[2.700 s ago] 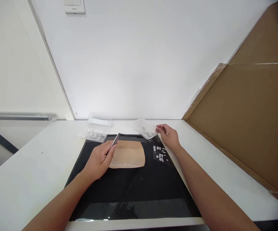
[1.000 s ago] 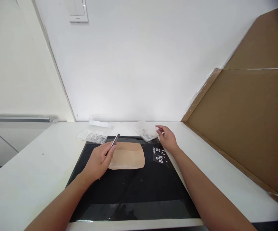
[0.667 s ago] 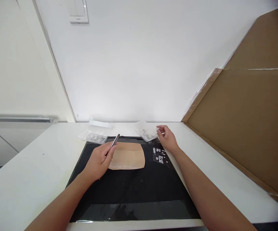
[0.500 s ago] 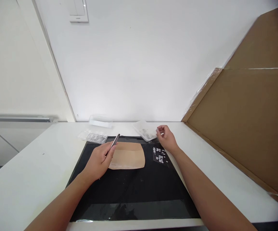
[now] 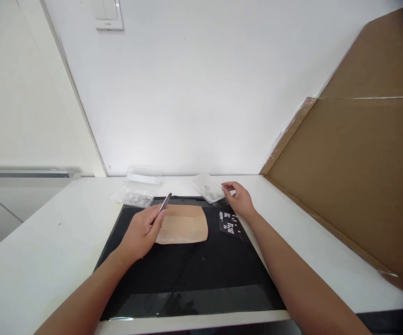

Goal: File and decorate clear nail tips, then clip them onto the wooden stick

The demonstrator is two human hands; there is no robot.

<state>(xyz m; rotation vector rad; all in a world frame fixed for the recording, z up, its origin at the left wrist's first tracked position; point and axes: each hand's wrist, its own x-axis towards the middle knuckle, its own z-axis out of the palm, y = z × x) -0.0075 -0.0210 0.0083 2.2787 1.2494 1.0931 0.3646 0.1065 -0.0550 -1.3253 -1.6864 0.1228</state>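
My left hand point(image 5: 140, 231) grips a pair of dark metal tweezers point(image 5: 165, 203), their tip pointing up and away over the left edge of a tan pad point(image 5: 183, 224). The pad lies flat on a black mat point(image 5: 190, 260). My right hand point(image 5: 238, 199) hovers at the mat's far right corner, fingers curled, just beside a small clear plastic tray point(image 5: 206, 190) of tiny parts. Whether the fingertips pinch anything is too small to tell. A clear sheet with small white pieces point(image 5: 229, 223) lies below that hand.
A clear compartment box point(image 5: 133, 199) and a clear lid point(image 5: 143, 175) sit on the white table point(image 5: 30, 251) behind the mat. A large cardboard sheet point(image 5: 358, 158) leans along the right side. The white wall point(image 5: 194, 93) stands close behind.
My right hand has stayed by the clear tray, its fingers curling in and shifting slightly. The left hand and tweezers have held still; the camera has shifted a little.
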